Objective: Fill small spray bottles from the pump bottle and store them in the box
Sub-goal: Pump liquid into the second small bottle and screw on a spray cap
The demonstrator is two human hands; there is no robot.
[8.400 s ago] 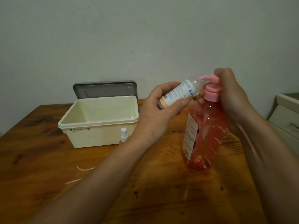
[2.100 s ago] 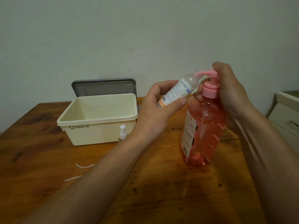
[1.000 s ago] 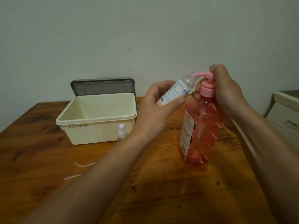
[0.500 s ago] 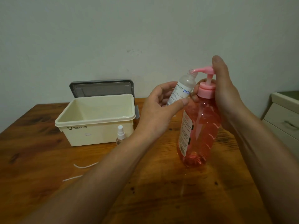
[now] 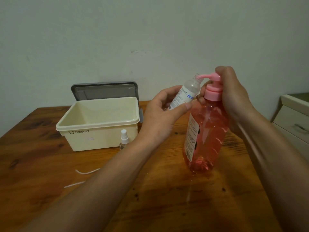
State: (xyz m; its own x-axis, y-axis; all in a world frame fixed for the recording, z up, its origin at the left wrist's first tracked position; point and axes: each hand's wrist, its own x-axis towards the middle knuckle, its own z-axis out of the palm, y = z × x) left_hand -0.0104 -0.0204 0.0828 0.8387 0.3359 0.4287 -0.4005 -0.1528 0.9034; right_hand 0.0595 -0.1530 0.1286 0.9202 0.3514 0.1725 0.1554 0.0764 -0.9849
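Head view:

- The small labelled bottle [image 5: 184, 96] is pinched by the left hand [image 5: 160, 118] around its lower body, thumb on the near side and fingers curled behind; it is tilted, with its open neck raised to the tip of the pink spout.
- The pump bottle [image 5: 206, 131] stands on the wooden table [image 5: 41, 164] directly under the right hand [image 5: 234, 96], which is closed over the pump head [image 5: 213, 87], the index finger laid on top and the remaining fingers wrapped round the neck.
- The small bottle is judged light and thin-walled, probably easy to dent; a hold around the labelled middle, as here, is judged safest, since the clear shoulder near the neck could turn slippery if liquid spills.
- The pump bottle is judged heavy, being nearly full of pink liquid, and fairly stiff; it is best steadied at the collar so that pressing does not tip it.
- The spout only meets a narrow neck, so drips onto the fingers [image 5: 200, 99] below are judged a likely risk.
- Left of the left hand the cream box [image 5: 98, 124] sits open and appears empty, its grey lid [image 5: 103, 91] leaned behind it.
- A capped spray bottle [image 5: 124, 138] stands just in front of the box, below the left wrist; whether it is filled cannot be told.
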